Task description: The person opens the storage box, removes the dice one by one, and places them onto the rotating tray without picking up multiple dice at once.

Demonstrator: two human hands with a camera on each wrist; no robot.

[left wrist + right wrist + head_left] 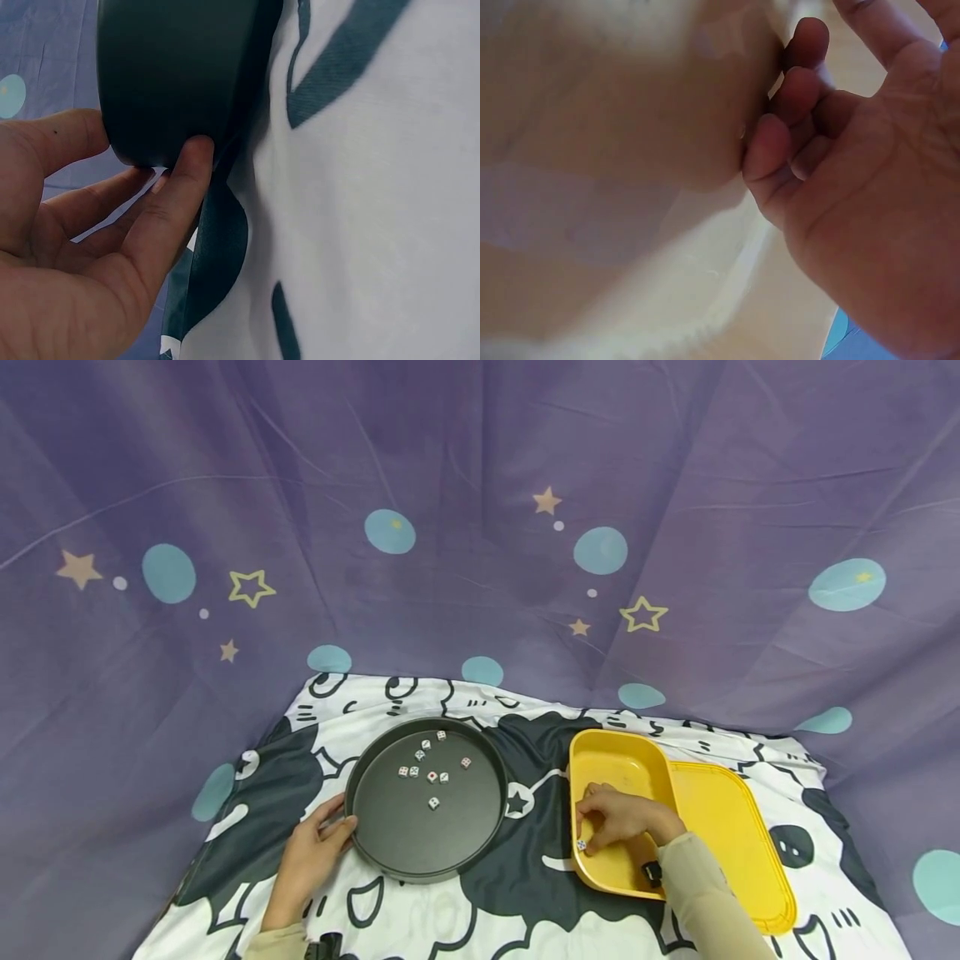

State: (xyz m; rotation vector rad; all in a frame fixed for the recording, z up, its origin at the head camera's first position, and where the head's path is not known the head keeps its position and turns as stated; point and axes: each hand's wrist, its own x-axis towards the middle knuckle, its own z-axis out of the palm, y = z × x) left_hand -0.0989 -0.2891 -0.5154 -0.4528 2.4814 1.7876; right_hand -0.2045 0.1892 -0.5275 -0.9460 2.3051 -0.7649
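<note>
My left hand grips the near-left edge of a round black pan. In the left wrist view its thumb and fingers meet the pan's dark side wall. Several white dice lie scattered inside the pan, mostly toward its far half. My right hand reaches down into a yellow rectangular container. Its thumb and index finger pinch a white die by the container's left wall. In the right wrist view the other fingers are curled; the die is not visible there.
A flat yellow lid lies to the right of the container, partly tucked under the right sleeve. A black-and-white patterned cloth covers the table. Behind it hangs a purple curtain with stars and blue spots.
</note>
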